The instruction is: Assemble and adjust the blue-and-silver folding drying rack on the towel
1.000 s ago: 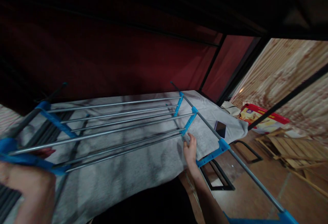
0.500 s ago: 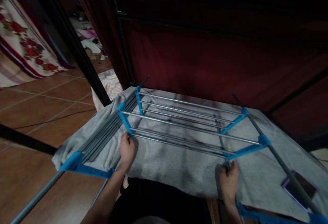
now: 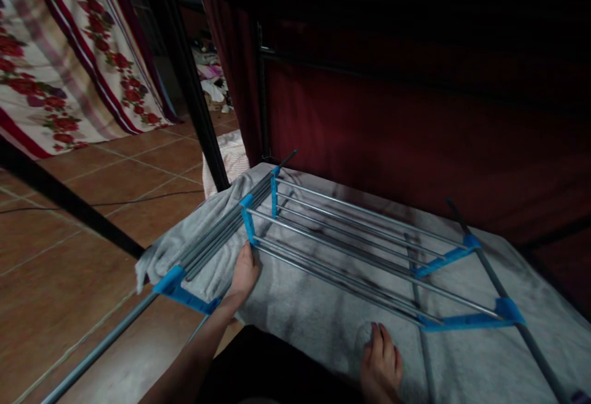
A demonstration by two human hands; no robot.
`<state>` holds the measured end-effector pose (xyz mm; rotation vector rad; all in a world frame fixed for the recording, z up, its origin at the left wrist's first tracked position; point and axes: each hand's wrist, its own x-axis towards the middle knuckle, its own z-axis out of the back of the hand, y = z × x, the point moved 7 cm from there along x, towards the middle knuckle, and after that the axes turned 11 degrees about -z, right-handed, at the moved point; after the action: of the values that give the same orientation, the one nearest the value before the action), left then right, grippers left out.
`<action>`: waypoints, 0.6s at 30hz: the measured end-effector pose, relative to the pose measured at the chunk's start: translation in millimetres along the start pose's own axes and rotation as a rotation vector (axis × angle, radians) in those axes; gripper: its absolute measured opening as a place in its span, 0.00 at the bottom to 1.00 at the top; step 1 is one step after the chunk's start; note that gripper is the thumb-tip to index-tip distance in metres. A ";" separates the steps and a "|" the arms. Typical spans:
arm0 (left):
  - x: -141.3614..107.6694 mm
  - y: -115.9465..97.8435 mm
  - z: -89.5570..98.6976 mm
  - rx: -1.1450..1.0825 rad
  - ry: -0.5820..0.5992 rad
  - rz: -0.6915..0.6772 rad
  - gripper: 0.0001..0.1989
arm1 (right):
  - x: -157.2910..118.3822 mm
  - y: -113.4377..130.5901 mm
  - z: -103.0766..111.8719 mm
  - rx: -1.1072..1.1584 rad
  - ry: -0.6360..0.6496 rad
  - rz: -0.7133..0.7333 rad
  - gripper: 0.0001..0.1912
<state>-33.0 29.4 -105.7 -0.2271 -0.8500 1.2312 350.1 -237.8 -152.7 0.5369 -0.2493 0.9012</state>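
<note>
A clothes drying rack of grey metal tubes with blue plastic brackets (image 3: 351,247) lies over a grey blanket (image 3: 318,330). My left hand (image 3: 244,270) is closed around its lower side tube, just below a blue bracket; most of those fingers are hidden behind the tube. Apart from the rack, my right hand (image 3: 382,358) is over the blanket in front of the right-hand bracket (image 3: 466,323), fingers loosely extended and nothing visible in them. More tubes (image 3: 221,231) run bunched together along the left side, above another blue bracket (image 3: 184,290).
Dark metal posts (image 3: 194,84) stand at the left. A dark red curtain (image 3: 369,121) hangs behind the blanket. Floral cloth (image 3: 55,84) hangs over the tiled floor (image 3: 69,225), where a thin cable (image 3: 138,201) runs. Striped fabric (image 3: 233,156) is beyond the blanket's left corner.
My right hand has let go of the rack's right side tube and moved back toward me. My left hand keeps its hold. The view has swung left.
</note>
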 end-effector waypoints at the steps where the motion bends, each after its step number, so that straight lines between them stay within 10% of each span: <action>1: 1.0 -1.3 1.3 -0.005 0.006 0.009 0.36 | 2.4 -0.6 0.3 -0.023 0.012 -0.009 0.25; 10: -4.4 -32.2 27.4 0.057 -0.071 0.189 0.28 | 12.2 1.7 3.2 -0.069 0.042 -0.066 0.24; 18: 17.3 -170.2 95.1 -0.001 -0.132 0.083 0.11 | 10.3 1.6 0.9 -0.050 -0.020 -0.032 0.23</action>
<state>28.8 -42.3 65.6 -0.1844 -0.9628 1.3346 355.0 -230.6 -147.0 0.5027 -0.2801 0.8570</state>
